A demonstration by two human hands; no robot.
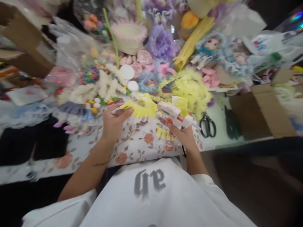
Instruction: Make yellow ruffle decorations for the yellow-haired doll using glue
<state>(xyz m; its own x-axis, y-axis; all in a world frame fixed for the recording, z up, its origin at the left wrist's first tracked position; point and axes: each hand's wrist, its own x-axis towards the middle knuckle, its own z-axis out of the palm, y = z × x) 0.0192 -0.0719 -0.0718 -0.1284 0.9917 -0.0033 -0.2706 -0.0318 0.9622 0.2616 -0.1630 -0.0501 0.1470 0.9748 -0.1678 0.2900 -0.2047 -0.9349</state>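
Note:
My left hand (115, 120) pinches the left end of a yellow pleated ruffle strip (142, 108) between thumb and fingers. In my right hand (186, 135) is a white hot glue gun (171, 112) with an orange trigger, and its dark nozzle points left, close to the strip's right end. Whether the nozzle touches the fabric I cannot tell. A second piece of yellow pleated trim (165, 133) lies on the floral cloth below the gun. Fluffy yellow trim (188, 91) is heaped just behind the gun.
Black-handled scissors (208, 125) and dark green-handled pliers (231, 123) lie to the right, beside an open cardboard box (258, 110). Dolls, a pink-rimmed basket (129, 34), a purple ruffled piece (161, 42) and yellow stems (194, 42) crowd the back. Small dressed figures (73, 113) lie left.

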